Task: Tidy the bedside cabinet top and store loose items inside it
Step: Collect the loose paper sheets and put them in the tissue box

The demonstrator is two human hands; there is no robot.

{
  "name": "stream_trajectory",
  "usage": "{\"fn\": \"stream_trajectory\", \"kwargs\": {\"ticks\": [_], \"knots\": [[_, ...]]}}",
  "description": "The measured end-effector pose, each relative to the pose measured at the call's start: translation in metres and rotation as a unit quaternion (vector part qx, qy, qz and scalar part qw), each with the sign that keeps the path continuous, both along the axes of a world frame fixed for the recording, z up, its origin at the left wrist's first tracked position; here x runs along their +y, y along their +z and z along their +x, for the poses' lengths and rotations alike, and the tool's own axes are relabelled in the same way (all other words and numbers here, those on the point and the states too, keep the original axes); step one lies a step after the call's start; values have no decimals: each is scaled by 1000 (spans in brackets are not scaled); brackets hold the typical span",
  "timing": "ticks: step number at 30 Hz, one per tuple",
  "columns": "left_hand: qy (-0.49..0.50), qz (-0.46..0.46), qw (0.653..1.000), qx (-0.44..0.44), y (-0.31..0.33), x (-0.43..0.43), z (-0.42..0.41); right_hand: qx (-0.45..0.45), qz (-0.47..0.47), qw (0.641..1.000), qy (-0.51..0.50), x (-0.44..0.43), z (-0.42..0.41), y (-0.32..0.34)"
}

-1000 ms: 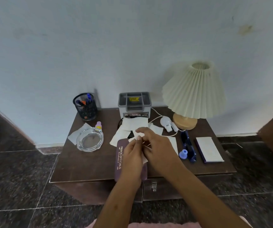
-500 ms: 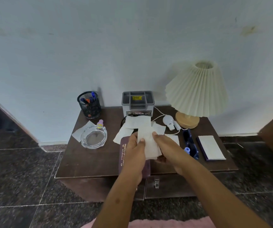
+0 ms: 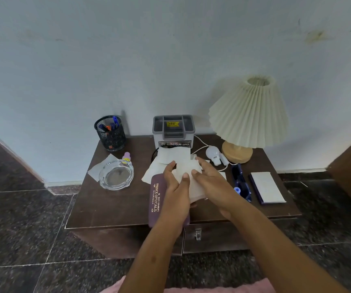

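A dark wooden bedside cabinet stands against the wall. My left hand and my right hand meet over its middle, both holding a stack of white tissues above a maroon glasses case. More loose tissues lie behind my hands, in front of a grey organiser box. One tissue lies under a glass ashtray at the left.
A mesh pen cup stands back left, a small pink bottle beside the ashtray. A pleated lamp, a white bulb with cord, blue glasses and a notepad fill the right side. A drawer handle shows below.
My hands have lifted white tissues off the top and drawn them together into a stack; my right hand has slid to the stack's right edge. The view has shifted slightly.
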State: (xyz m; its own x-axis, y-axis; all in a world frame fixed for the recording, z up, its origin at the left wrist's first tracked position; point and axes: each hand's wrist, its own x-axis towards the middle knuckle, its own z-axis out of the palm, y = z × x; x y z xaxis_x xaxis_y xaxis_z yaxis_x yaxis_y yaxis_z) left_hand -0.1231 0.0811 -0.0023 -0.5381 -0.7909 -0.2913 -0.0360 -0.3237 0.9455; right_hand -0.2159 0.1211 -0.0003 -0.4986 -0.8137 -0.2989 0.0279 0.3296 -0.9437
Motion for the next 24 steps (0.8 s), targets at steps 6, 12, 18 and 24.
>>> {"fn": "stream_trajectory", "kwargs": {"ticks": [6, 12, 18, 24], "knots": [[29, -4, 997, -67, -3, -6, 2, 18, 9, 999, 40, 1, -3, -1], [17, -37, 997, -71, -6, -5, 2, 53, 25, 996, 65, -6, 5, -9], [33, -9, 997, -75, -6, -6, 2, 79, 19, 995, 53, -7, 0, -13], [40, 2, 995, -87, -9, -8, 1, 174, 119, 977, 29, 9, -37, -19]]}}
